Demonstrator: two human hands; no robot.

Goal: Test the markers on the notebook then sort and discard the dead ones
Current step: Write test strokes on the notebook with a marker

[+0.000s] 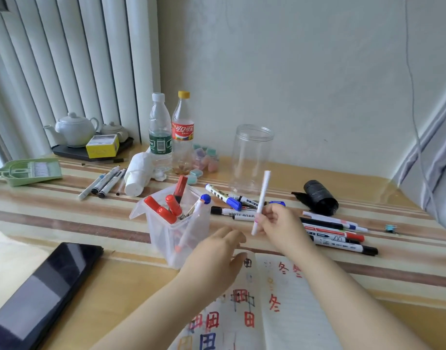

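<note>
Our right hand (272, 223) pinches a slim white marker (261, 202) nearly upright above the table (65, 218), its lower tip just over the far edge of the open notebook (280, 299), while our left hand (216, 256) hovers with relaxed fingers, gripping nothing, between the notebook and the clear plastic bin (176, 223) of red-capped markers. We cannot quite tell whether the held marker is capped, since it is blurred. More markers (335, 233) lie in a row right of our hand, others (103, 183) far left beside the bottles (171, 132).
</note>
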